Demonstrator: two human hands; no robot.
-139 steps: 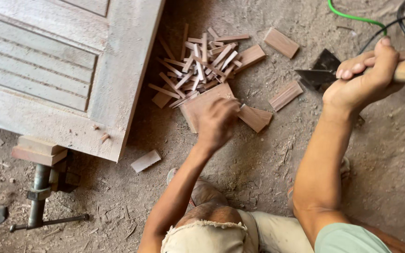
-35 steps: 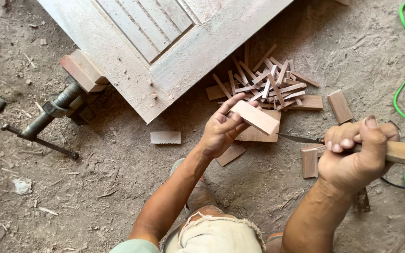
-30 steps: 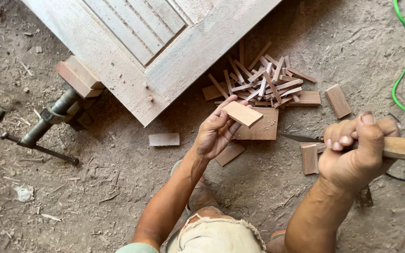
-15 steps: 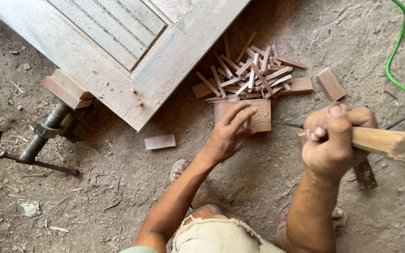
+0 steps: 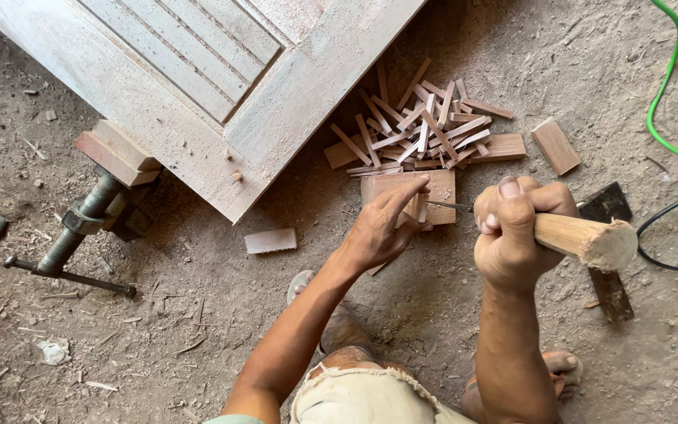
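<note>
1. You are steadying one small wood block (image 5: 420, 206) on edge with your left hand (image 5: 382, 228), fingers pinched around it, on one flat board (image 5: 441, 188).
2. Your right hand (image 5: 512, 235) is clenching one wooden-handled blade (image 5: 582, 239), its edge touching the block.
3. One pile of thin splints (image 5: 425, 126) is lying just beyond.
4. Compared with a second ago, the block is sitting lower, and your right hand is closer.
</note>
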